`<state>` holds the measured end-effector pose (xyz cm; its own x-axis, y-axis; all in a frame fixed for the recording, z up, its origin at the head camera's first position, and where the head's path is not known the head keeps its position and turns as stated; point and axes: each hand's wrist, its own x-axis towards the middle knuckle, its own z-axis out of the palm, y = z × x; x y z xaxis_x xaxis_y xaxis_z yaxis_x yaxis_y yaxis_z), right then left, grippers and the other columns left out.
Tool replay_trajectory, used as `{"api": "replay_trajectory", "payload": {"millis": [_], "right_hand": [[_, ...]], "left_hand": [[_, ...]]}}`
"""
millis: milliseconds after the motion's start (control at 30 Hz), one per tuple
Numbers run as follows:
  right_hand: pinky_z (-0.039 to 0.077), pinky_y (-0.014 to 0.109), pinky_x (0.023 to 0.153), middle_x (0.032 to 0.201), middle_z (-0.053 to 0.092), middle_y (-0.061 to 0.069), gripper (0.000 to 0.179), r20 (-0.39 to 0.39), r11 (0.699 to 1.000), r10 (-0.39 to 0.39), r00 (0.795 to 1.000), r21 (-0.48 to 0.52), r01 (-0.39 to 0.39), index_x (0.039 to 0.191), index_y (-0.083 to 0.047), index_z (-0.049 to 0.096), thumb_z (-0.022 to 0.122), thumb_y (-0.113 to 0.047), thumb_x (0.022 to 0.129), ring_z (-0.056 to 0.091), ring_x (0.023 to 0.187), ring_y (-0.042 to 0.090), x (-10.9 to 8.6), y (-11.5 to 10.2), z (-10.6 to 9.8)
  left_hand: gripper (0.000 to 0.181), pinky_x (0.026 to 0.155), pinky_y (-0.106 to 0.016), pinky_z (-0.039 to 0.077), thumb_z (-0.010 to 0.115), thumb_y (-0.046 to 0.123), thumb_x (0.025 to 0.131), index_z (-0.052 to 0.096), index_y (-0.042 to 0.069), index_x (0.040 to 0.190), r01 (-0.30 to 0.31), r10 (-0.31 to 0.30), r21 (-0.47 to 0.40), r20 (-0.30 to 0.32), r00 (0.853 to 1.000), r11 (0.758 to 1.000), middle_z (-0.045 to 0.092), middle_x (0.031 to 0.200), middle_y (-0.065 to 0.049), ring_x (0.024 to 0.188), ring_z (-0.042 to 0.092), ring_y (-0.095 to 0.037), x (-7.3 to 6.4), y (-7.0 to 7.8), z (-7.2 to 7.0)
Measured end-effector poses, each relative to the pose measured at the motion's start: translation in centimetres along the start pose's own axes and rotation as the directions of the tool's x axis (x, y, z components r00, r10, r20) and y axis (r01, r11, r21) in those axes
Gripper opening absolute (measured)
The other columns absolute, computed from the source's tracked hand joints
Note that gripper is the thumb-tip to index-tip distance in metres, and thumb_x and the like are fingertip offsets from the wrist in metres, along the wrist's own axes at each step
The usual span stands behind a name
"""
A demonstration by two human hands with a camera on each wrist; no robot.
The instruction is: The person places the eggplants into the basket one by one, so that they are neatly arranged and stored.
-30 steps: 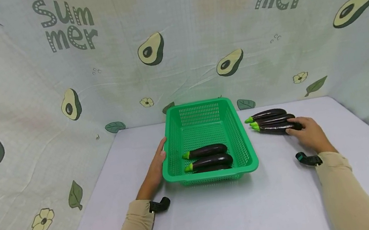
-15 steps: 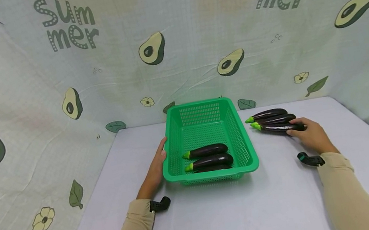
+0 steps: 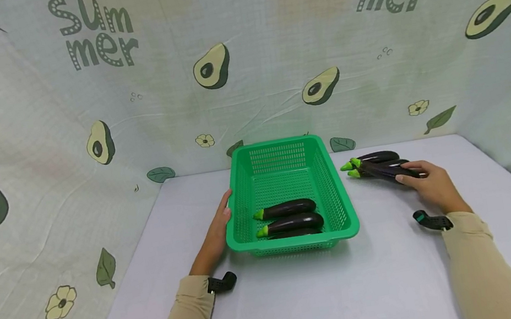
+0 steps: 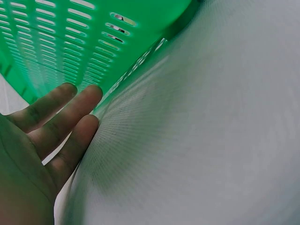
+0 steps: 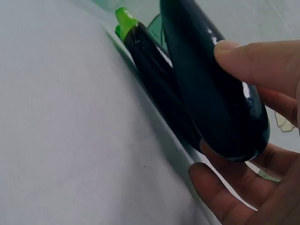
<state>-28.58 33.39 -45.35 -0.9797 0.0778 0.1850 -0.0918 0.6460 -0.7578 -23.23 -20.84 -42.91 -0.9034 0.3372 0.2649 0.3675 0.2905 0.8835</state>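
My right hand [image 3: 433,187] grips the thick end of an eggplant [image 5: 215,89], thumb on one side and fingers on the other. Its green stem end is tilted up over two more eggplants [image 3: 378,157] lying on the table to the right of the basket. At the left, my left hand [image 3: 214,235] rests against the side wall of a green plastic basket [image 3: 346,212]. In the left wrist view, straight fingers [image 4: 70,112] touch the slotted wall. Several eggplants [image 3: 288,209] lie in the near part of the basket; the nearest is partly hidden by the rim.
A white cloth covers the table [image 3: 303,302]. Behind it hangs a pale curtain [image 3: 257,42] printed with avocados, leaves and lettering, close to the table's far edge. A black wrist camera [image 3: 222,283] sits on the left wrist, and another camera [image 3: 431,221] on the right.
My right hand has taken the nearest eggplant of the right-hand group, drawn it slightly right and raised its stem end over the others. The left hand and basket stay put.
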Motion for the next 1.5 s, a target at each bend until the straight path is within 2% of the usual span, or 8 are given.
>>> {"api": "replay_trajectory", "payload": {"millis": [300,700,867,1033,1167,1233,1333,1500], "right_hand": [[0.056,0.021,0.070,0.136,0.046,0.033,0.072,0.026,0.962,0.034,0.999,0.268,-0.040,0.147,0.003,0.044,0.068,-0.042,0.095,0.070,0.082,0.015,0.4,-0.4,0.9],[0.057,0.025,0.074,0.135,0.047,0.027,0.073,0.058,0.934,0.052,0.997,0.350,-0.069,0.145,0.004,0.045,0.069,-0.042,0.094,0.073,0.081,0.023,0.7,-1.3,1.8],[0.059,0.031,0.075,0.116,0.059,0.007,0.063,0.068,0.912,0.050,0.996,0.403,-0.073,0.137,0.001,0.050,0.072,-0.038,0.093,0.072,0.081,0.018,0.8,-1.4,2.1],[0.058,0.030,0.077,0.104,0.062,-0.010,0.040,0.087,0.798,0.057,0.995,0.595,-0.098,0.124,-0.010,0.057,0.075,-0.028,0.093,0.066,0.087,0.009,0.7,-1.8,2.3],[0.058,0.030,0.079,0.113,0.058,-0.002,0.023,0.113,0.641,0.045,0.993,0.759,-0.115,0.114,-0.013,0.063,0.073,-0.017,0.094,0.062,0.095,0.009,0.6,-2.6,2.4],[0.058,0.030,0.080,0.121,0.051,0.003,0.020,0.124,0.605,0.032,0.992,0.788,-0.118,0.114,-0.012,0.063,0.071,-0.016,0.095,0.064,0.096,0.010,0.6,-3.0,2.5],[0.057,0.031,0.082,0.132,0.040,0.012,0.027,0.145,0.593,0.018,0.989,0.795,-0.127,0.119,-0.008,0.060,0.069,-0.019,0.097,0.069,0.096,0.014,0.6,-3.6,2.6],[0.057,0.029,0.082,0.142,0.034,0.020,0.051,0.172,0.636,0.004,0.985,0.760,-0.135,0.139,-0.002,0.051,0.068,-0.027,0.098,0.072,0.096,0.016,0.7,-4.7,2.8]], "left_hand": [[0.056,0.118,-0.058,0.010,0.022,0.020,0.110,0.007,0.006,0.162,-0.013,0.013,-0.016,-0.001,1.000,1.000,0.007,0.166,-0.017,0.151,0.006,-0.033,0.1,-0.2,0.0],[0.057,0.117,-0.059,0.011,0.022,0.021,0.109,0.007,0.006,0.162,0.000,-0.001,-0.032,-0.003,1.000,0.999,0.007,0.166,-0.016,0.151,0.007,-0.033,0.0,0.1,-0.1],[0.056,0.116,-0.059,0.012,0.022,0.021,0.109,0.007,0.007,0.162,0.001,-0.001,-0.039,-0.001,1.000,0.999,0.008,0.166,-0.017,0.150,0.009,-0.034,0.0,-0.2,0.0],[0.056,0.116,-0.061,0.012,0.021,0.019,0.109,0.007,0.007,0.162,0.000,0.000,-0.047,0.001,1.000,0.999,0.008,0.166,-0.018,0.150,0.009,-0.035,0.1,-0.4,0.0],[0.055,0.116,-0.060,0.012,0.020,0.019,0.109,0.008,0.007,0.162,0.005,-0.005,-0.045,-0.004,1.000,0.999,0.008,0.166,-0.018,0.151,0.009,-0.035,0.1,-0.3,0.0],[0.055,0.116,-0.060,0.012,0.021,0.019,0.109,0.008,0.007,0.162,0.005,-0.005,-0.042,-0.004,1.000,0.999,0.008,0.166,-0.018,0.151,0.009,-0.034,0.1,-0.2,0.0],[0.056,0.117,-0.059,0.011,0.021,0.019,0.109,0.007,0.007,0.162,0.003,-0.003,-0.041,0.000,1.000,0.999,0.007,0.166,-0.017,0.151,0.008,-0.033,0.1,-0.1,0.0],[0.056,0.117,-0.060,0.010,0.021,0.019,0.109,0.006,0.006,0.162,-0.005,0.005,-0.031,0.003,1.000,1.000,0.006,0.166,-0.018,0.151,0.006,-0.034,0.1,0.0,0.0]]}}
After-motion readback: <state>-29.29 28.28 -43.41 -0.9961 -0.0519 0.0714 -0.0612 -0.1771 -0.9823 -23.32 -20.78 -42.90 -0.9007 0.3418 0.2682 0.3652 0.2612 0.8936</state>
